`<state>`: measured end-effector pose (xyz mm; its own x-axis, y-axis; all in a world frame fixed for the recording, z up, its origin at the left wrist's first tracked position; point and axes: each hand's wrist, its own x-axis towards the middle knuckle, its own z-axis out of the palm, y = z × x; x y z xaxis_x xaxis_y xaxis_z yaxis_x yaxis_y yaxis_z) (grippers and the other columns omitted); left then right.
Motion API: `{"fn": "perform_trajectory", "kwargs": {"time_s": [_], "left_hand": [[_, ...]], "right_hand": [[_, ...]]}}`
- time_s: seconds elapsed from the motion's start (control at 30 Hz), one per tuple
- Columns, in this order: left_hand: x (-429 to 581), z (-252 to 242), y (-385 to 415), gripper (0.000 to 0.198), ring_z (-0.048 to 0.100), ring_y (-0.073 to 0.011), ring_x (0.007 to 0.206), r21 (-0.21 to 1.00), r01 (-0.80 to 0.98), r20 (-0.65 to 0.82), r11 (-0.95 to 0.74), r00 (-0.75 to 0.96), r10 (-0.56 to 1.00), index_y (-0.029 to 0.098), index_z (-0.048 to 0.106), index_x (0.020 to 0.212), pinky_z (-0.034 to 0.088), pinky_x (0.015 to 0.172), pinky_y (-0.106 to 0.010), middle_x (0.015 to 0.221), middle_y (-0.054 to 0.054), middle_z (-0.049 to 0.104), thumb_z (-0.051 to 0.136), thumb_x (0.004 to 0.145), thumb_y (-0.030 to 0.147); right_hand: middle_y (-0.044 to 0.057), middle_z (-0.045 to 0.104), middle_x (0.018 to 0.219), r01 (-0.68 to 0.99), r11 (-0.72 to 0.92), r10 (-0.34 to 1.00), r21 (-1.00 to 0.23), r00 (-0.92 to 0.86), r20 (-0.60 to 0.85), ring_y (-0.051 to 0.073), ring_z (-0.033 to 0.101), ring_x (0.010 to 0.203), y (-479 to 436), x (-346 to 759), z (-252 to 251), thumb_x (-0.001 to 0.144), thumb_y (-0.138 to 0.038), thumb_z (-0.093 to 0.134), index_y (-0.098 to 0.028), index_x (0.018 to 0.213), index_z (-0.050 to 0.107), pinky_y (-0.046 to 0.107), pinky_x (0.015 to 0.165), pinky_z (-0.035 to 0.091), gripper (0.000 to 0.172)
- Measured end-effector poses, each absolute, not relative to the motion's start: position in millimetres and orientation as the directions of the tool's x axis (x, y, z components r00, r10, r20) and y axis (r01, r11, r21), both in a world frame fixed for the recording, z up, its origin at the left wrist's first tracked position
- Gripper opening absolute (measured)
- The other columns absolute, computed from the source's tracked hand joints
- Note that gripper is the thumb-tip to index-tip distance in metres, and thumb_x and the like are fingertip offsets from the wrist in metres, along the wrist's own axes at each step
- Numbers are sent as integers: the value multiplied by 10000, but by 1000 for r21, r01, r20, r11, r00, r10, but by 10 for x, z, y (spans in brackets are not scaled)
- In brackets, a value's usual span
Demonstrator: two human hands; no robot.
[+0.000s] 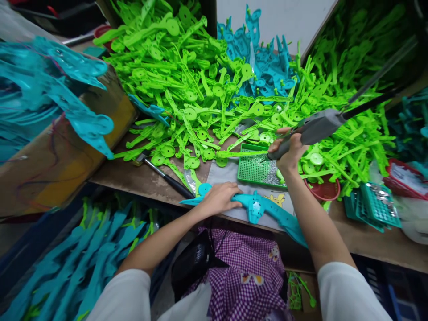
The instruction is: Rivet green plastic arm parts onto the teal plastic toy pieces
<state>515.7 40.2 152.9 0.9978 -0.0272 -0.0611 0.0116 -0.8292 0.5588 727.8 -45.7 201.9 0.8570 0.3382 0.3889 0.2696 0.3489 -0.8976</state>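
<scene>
My left hand (219, 198) lies fingers-down on a long teal plastic part (259, 207) at the table's front edge, pressing it flat. My right hand (289, 149) is wrapped round a grey powered screwdriver (314, 127) whose cable runs up to the right. The tool's tip points down at a green perforated tray (254, 171) holding small screws. A loose green plastic strip lies across that tray.
A large heap of green plastic parts (200, 84) covers the table's back, with teal parts (264, 58) behind. A hammer (163, 174) lies left. A cardboard box (60, 151) of teal parts stands left. A red bowl (324, 189), green trays (377, 205) sit right.
</scene>
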Motion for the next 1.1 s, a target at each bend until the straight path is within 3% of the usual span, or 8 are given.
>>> {"fn": "perform_trajectory", "kwargs": {"time_s": [0.13, 0.37, 0.9, 1.1], "left_hand": [[5147, 1527, 399, 343, 608, -211, 967, 552, 5, -55, -834, 998, -31, 216, 644, 1096, 464, 764, -292, 1025, -38, 649, 659, 824, 425], [5150, 1533, 389, 351, 612, -213, 981, 546, 16, -58, -838, 998, -18, 222, 648, 1090, 460, 776, -290, 1023, -32, 660, 681, 807, 427], [5150, 1531, 400, 356, 607, -214, 973, 552, 13, -65, -833, 998, -28, 213, 644, 1099, 473, 780, -307, 1025, -43, 653, 676, 812, 420], [5154, 1540, 401, 348, 610, -213, 961, 554, 12, -68, -833, 997, -30, 213, 647, 1091, 465, 763, -297, 1009, -39, 656, 676, 812, 418]], "right_hand": [[-31, 597, 692, 321, 346, 293, -882, 856, 427, 69, 497, 383, -423, 7341, 2020, 745, -623, 583, -229, 783, 538, 236, 359, 399, 399], [-60, 525, 533, 290, 336, 323, -896, 858, 399, 85, 478, 359, -263, 7473, 1852, 747, -529, 637, -214, 720, 568, 236, 358, 368, 323], [-70, 507, 522, 276, 336, 323, -900, 864, 386, 85, 487, 364, -266, 7480, 1778, 741, -566, 622, -213, 714, 561, 237, 370, 388, 359], [-68, 507, 513, 258, 349, 300, -901, 880, 368, 89, 500, 376, -327, 7471, 1973, 701, -660, 602, -225, 719, 559, 236, 370, 395, 438]]}}
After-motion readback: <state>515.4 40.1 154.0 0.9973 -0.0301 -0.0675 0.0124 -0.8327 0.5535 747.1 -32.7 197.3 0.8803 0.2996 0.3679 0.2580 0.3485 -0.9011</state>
